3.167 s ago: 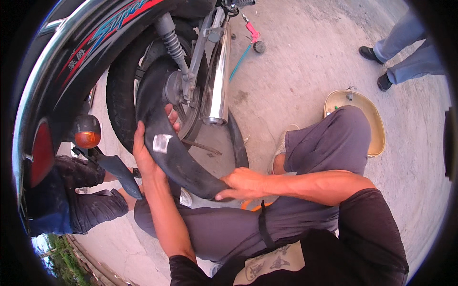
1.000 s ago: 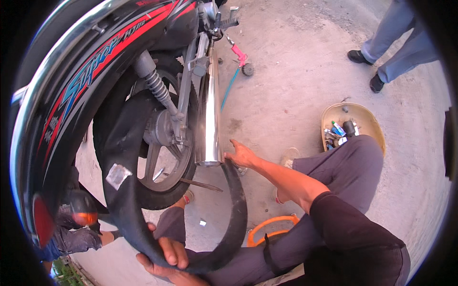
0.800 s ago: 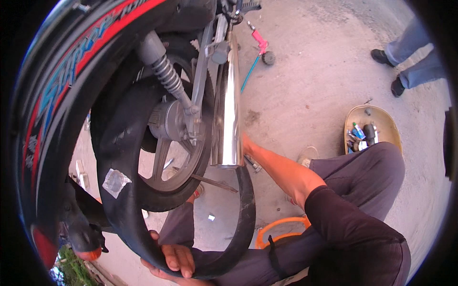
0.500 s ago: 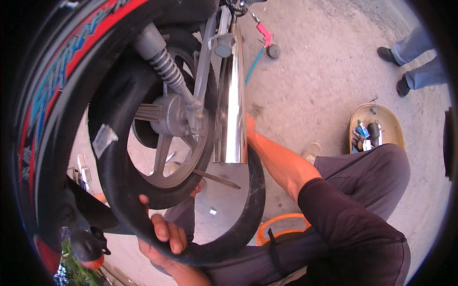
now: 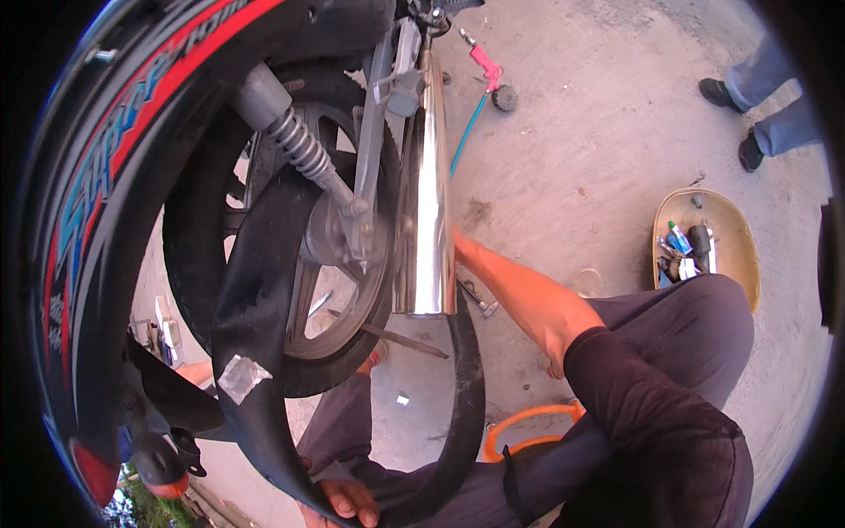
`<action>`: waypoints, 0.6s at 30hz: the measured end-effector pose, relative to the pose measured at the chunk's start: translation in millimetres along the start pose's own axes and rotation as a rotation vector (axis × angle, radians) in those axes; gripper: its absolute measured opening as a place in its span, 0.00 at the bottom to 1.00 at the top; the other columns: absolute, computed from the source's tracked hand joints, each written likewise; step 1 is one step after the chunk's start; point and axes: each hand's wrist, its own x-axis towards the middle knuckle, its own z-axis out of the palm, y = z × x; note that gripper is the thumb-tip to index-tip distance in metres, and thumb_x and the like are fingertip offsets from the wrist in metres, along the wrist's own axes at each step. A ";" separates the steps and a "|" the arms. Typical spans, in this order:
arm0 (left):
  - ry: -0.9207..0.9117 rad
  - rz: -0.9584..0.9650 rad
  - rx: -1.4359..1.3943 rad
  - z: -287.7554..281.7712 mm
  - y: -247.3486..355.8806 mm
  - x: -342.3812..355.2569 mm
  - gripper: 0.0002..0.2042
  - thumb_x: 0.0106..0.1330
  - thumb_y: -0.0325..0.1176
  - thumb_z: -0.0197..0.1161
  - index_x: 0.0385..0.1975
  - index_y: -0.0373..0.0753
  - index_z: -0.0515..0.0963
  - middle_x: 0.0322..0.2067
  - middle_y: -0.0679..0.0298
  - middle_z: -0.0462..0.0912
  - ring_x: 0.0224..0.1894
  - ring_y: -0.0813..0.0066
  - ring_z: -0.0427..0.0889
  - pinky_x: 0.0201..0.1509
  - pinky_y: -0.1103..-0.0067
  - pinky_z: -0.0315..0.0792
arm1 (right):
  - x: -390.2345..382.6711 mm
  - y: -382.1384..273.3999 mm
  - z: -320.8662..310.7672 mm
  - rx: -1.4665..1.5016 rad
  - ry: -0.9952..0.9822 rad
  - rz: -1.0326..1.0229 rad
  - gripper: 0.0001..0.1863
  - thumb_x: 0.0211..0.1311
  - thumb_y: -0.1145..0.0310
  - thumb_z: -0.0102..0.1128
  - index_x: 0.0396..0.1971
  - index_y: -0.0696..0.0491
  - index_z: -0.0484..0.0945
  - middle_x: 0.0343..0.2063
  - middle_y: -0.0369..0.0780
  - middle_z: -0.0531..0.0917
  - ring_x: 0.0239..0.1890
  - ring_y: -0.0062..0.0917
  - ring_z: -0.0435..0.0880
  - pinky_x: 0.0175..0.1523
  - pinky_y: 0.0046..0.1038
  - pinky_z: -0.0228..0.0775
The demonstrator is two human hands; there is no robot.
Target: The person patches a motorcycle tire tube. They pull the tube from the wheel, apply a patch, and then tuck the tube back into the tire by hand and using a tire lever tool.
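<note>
My left hand (image 5: 350, 503), low in the picture, is closed around the bottom of a black inner tube (image 5: 264, 290). A silvery square patch (image 5: 244, 378) sits on the tube's left side. The tube hangs around the motorcycle's rear wheel (image 5: 339, 339), its right part passing behind the chrome exhaust pipe (image 5: 424, 202). My right forearm (image 5: 519, 286) reaches up behind that pipe, which hides the right hand and its fingers. A flat metal bar (image 5: 405, 341) sticks out from the wheel's lower rim.
A shock absorber (image 5: 304, 145) slants down to the wheel hub. Upper right, a pink air gun (image 5: 484, 66) on a blue hose lies on the concrete. A tan tray (image 5: 748, 255) of tools stands by my right knee, near a person's legs (image 5: 788, 123). An orange ring (image 5: 528, 418) lies below my arm.
My left hand has moved down with the tube, whose left part has swung right and away from its earlier place, carrying the patch lower. My right arm has stayed nearly where it was.
</note>
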 end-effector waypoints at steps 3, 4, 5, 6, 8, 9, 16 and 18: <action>-0.092 0.005 -0.240 23.4 8.3 11.3 0.16 0.74 0.34 0.45 0.52 0.32 0.74 0.27 0.64 0.78 0.14 0.72 0.72 0.13 0.80 0.62 | 6.8 -33.9 47.4 0.104 0.090 0.176 0.17 0.72 0.59 0.51 0.40 0.59 0.80 0.32 0.40 0.84 0.32 0.27 0.84 0.37 0.30 0.81; -0.012 -0.008 -0.220 40.5 10.7 18.4 0.15 0.73 0.34 0.46 0.51 0.33 0.74 0.27 0.64 0.78 0.14 0.72 0.72 0.13 0.80 0.63 | 10.7 -39.1 45.1 -0.015 0.154 0.156 0.17 0.71 0.59 0.51 0.40 0.59 0.80 0.32 0.42 0.84 0.33 0.30 0.85 0.37 0.32 0.80; 0.069 -0.021 -0.198 56.4 13.7 23.5 0.14 0.73 0.34 0.46 0.50 0.33 0.74 0.27 0.63 0.78 0.14 0.72 0.72 0.13 0.80 0.63 | 15.3 -43.2 44.7 -0.135 0.217 0.147 0.17 0.71 0.60 0.51 0.40 0.60 0.79 0.33 0.45 0.84 0.34 0.33 0.85 0.38 0.34 0.79; 0.150 -0.040 -0.175 64.6 14.7 27.1 0.14 0.73 0.35 0.47 0.49 0.34 0.74 0.27 0.63 0.78 0.15 0.72 0.72 0.14 0.80 0.64 | 19.5 -46.8 41.8 -0.255 0.283 0.144 0.17 0.70 0.60 0.52 0.40 0.60 0.79 0.34 0.47 0.85 0.35 0.37 0.85 0.39 0.36 0.79; -0.009 -0.087 -0.039 54.4 11.5 39.8 0.18 0.72 0.40 0.52 0.57 0.37 0.67 0.26 0.57 0.76 0.18 0.66 0.73 0.18 0.76 0.69 | 27.6 -40.6 16.7 -0.449 0.422 0.094 0.17 0.68 0.60 0.53 0.40 0.61 0.79 0.35 0.50 0.84 0.36 0.41 0.85 0.40 0.39 0.78; 0.115 -0.161 0.028 64.6 9.2 51.0 0.21 0.68 0.41 0.59 0.56 0.39 0.68 0.26 0.58 0.77 0.17 0.64 0.73 0.20 0.75 0.71 | 28.0 -35.9 1.4 -0.552 0.490 0.074 0.17 0.67 0.60 0.54 0.40 0.61 0.79 0.36 0.52 0.84 0.36 0.44 0.85 0.41 0.41 0.77; -0.193 -0.304 -0.481 62.1 -13.3 118.0 0.38 0.71 0.51 0.55 0.72 0.34 0.50 0.57 0.50 0.75 0.46 0.69 0.77 0.43 0.78 0.74 | -47.1 -42.8 -30.5 -1.149 0.520 0.202 0.19 0.59 0.61 0.62 0.39 0.63 0.76 0.35 0.61 0.81 0.43 0.58 0.80 0.48 0.49 0.71; -0.205 -0.266 -0.455 73.7 -20.1 111.6 0.40 0.70 0.52 0.57 0.73 0.35 0.47 0.61 0.46 0.70 0.52 0.62 0.75 0.50 0.69 0.74 | -74.6 -50.6 -27.3 -1.153 0.474 0.266 0.19 0.59 0.61 0.62 0.40 0.63 0.76 0.35 0.61 0.81 0.44 0.58 0.80 0.48 0.49 0.70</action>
